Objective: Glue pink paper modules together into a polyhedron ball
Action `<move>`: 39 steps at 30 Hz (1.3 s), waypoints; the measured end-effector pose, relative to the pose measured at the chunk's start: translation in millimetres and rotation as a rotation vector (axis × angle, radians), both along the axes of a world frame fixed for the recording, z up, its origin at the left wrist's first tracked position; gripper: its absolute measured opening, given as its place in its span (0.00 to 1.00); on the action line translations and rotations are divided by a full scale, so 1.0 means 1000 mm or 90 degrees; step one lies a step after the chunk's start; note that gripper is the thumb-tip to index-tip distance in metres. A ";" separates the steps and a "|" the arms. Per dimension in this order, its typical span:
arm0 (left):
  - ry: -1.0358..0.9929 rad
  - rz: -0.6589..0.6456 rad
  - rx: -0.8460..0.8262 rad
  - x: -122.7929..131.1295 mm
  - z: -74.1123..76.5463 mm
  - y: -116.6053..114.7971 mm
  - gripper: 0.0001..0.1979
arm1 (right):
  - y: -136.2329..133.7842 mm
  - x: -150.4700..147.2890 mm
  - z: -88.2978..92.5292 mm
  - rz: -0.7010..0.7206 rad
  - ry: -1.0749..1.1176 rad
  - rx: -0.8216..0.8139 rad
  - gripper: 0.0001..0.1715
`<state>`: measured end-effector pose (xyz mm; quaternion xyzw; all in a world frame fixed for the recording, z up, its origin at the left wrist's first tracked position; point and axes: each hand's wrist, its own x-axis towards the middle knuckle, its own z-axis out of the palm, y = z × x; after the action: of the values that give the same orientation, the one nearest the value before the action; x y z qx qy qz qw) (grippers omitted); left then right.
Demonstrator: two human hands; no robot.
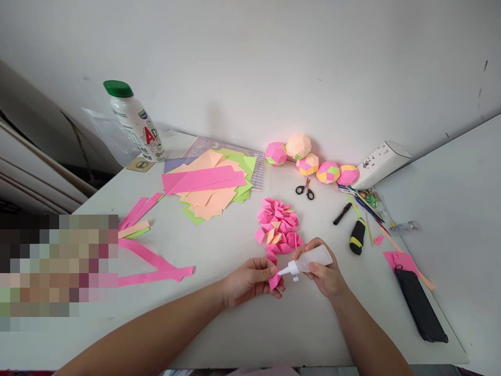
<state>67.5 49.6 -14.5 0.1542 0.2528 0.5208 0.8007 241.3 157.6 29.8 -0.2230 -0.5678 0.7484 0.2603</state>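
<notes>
My left hand [250, 281] pinches a small folded pink paper piece [274, 280] just above the white table [219, 324]. My right hand [325, 271] grips a small white glue bottle [309, 261], its nozzle pointing left and touching the pink piece. Right behind both hands lies a pile of folded pink and orange paper units [278, 225].
A stack of pink, orange and green paper sheets [209, 183] lies at the back. Pink strips [154, 266] lie at left. Several paper balls [309, 159], scissors [305, 189], a green-capped bottle [135, 121], a black phone [420, 304] and pens [357, 236] sit around.
</notes>
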 end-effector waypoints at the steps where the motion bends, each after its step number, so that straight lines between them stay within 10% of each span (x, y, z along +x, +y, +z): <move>1: -0.002 0.000 -0.002 0.000 0.000 0.000 0.08 | 0.000 0.000 0.000 0.002 0.001 -0.005 0.13; 39: -0.001 -0.004 0.007 0.000 0.000 -0.001 0.08 | 0.005 -0.006 -0.004 0.027 0.006 -0.167 0.15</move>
<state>67.2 48.7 -14.0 0.1585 0.2488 0.5197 0.8018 234.9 163.1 26.3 -0.2396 -0.4683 0.8226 0.2161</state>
